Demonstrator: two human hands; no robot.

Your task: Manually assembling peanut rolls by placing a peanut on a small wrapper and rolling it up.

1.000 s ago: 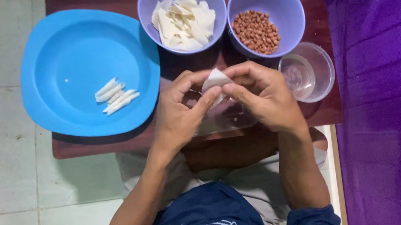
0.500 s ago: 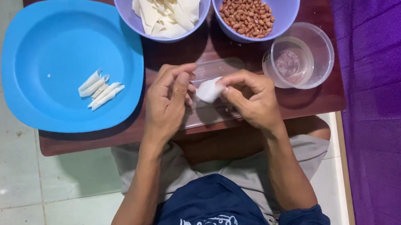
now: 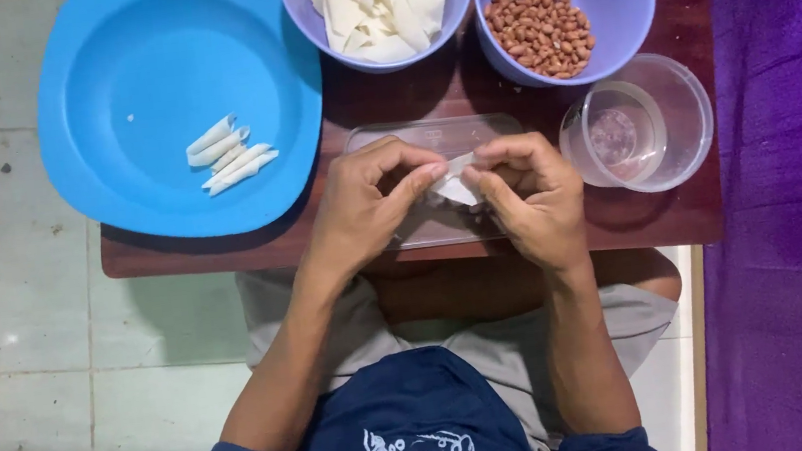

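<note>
Near the front edge of the bench, both hands pinched one small white wrapper between them.

Left hand (image 3: 359, 210) and right hand (image 3: 529, 196) met fingertip to fingertip over a clear flat tray (image 3: 431, 136), each grip narrow and closed on the wrapper (image 3: 457, 187); its long axis ran roughly left to right, with both hands equally near. Beyond stood a bowl of wrappers (image 3: 381, 1) and a bowl of peanuts (image 3: 540, 28); a blue plate (image 3: 102, 78) with finished rolls (image 3: 230, 152) lay toward the left edge.

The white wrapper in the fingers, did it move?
Yes. The white wrapper, earlier raised toward the peanut bowl, now sits lower over the clear tray.
</note>
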